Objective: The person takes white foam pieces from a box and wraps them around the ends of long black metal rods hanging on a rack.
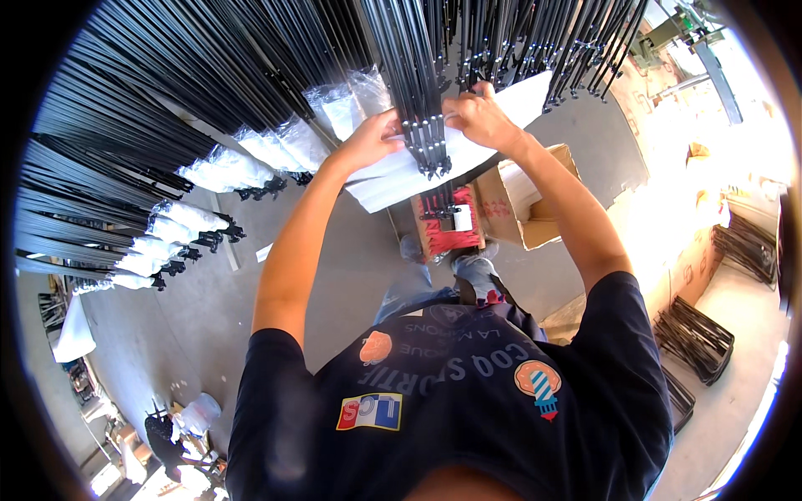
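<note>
A bundle of thin black metal rods (418, 92) hangs down in front of me, its jointed lower ends showing. A white wrapping sheet (376, 194) spreads behind and beneath the bundle, reaching out on both sides. At the bundle's left side, my left hand (369, 144) is closed on the sheet, with the fingertips partly hidden by the rods. My right hand (483, 118) is on the other side, fingers bent and pinching the sheet close to the rods. Below the bundle sits a box with red strips (451, 240), a small white roll (463, 218) in it.
More black rod bundles (192, 75) hang to the left, several with clear plastic-wrapped ends (225, 169). Unwrapped rods (535, 42) hang at the far right. An open cardboard box (551, 232) stands right of my feet. Black metal frames (695, 341) lie farther right.
</note>
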Demonstrator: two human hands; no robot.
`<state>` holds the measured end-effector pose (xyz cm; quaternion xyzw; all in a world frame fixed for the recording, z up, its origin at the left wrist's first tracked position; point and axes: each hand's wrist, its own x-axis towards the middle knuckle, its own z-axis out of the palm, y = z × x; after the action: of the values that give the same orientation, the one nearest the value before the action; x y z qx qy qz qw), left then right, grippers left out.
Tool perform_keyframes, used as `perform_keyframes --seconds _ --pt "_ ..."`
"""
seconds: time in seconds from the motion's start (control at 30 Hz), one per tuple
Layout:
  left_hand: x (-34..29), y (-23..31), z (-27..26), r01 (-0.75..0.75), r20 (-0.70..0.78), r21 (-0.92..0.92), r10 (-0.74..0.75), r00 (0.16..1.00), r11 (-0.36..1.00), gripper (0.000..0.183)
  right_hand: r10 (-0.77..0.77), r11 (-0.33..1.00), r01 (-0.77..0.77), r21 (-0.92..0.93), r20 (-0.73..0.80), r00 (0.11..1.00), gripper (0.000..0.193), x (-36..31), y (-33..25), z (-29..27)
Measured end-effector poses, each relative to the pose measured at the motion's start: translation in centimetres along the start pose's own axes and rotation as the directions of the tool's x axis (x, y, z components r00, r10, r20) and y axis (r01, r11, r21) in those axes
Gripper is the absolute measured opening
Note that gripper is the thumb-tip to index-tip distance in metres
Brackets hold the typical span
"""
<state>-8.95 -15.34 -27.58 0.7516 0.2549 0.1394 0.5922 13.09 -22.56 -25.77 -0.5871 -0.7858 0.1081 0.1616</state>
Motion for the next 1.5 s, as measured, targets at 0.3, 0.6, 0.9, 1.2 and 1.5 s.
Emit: perform_keyframes --seconds 0.3,0.6,0.9,1.2,1.5 --pt "-1.3 3.2 -0.2 0.221 -0.137 0.477 -0.176 0.975 0.851 0.048 0.054 0.812 -0.205 0.547 0.280 0.959 0.025 2.0 0.5 0.1" --pt "-1.7 3.7 0.9 0.317 -0.044 -0.253 -0.338 0.940 0.914 0.064 0.136 0.865 -0.170 0.473 0.105 0.985 0.018 1.7 0.2 3.0" --pt "-1.3 -0.1 4.9 0.167 -0.514 0.267 -0.006 0.858 0.949 0.066 0.115 0.835 -0.162 0.525 0.121 0.986 0.020 1.6 0.0 2.8" --pt "0.6 -1.5 6.5 -0.238 -0.617 -0.174 0.082 0.783 0.956 0.057 0.016 0.924 -0.059 0.378 0.116 0.993 0.019 1.2 -1.2 1.5" --pt "0.1 -0.3 7.0 -0.169 -0.551 -0.395 -0.086 0.830 0.903 0.039 0.206 0.967 -0.145 0.209 -0.310 0.928 0.015 -6.7 -9.3 1.1"
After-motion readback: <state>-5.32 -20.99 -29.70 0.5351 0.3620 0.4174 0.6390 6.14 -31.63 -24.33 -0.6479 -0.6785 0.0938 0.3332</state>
